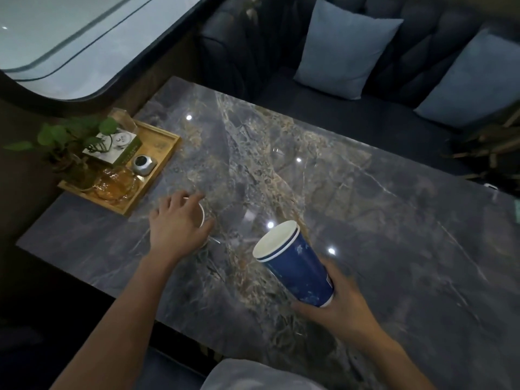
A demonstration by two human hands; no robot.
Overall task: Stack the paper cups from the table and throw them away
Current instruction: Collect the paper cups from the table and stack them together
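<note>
My right hand [342, 302] grips the base of a stack of blue paper cups [298, 266] with white rims, tilted toward the upper left above the marble table [365, 206]; two rims show at the top. My left hand [176, 223] curls from above over another paper cup [201, 216] standing on the table near the wooden tray. Only a strip of that cup's white rim shows past my fingers; its body is hidden.
A wooden tray [161, 153] at the table's left end holds a potted plant [70, 147], a card box, a small metal container [143, 164] and amber glass dishes. A dark sofa with blue cushions [344, 49] runs along the far side.
</note>
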